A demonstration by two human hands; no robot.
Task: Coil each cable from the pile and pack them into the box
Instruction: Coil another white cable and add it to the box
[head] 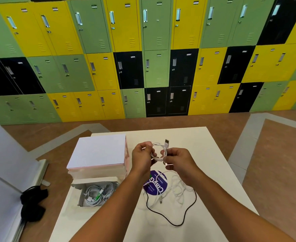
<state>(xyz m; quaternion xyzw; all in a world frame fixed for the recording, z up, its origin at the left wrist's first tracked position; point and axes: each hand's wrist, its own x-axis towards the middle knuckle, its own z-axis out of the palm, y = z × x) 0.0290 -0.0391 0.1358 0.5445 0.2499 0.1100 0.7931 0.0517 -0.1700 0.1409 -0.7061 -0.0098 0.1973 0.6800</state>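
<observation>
Above the middle of the white table (pixel 205 154), both hands hold a small white cable coil (pixel 158 152). My left hand (pixel 143 157) grips its left side. My right hand (pixel 177 160) pinches the right side, just below the USB plug that sticks up. Below my right hand lies the pile of loose white cables (pixel 176 187), with a black cable (pixel 175 222) looping toward the front. The open box (pixel 94 180) sits at the front left and holds several coiled white cables (pixel 98 193).
A closed white and pink box (pixel 100 152) stands behind the open box. A round purple sticker (pixel 155 186) lies under the cable pile. A black object (pixel 32 203) lies on the floor at the left. Lockers fill the far wall.
</observation>
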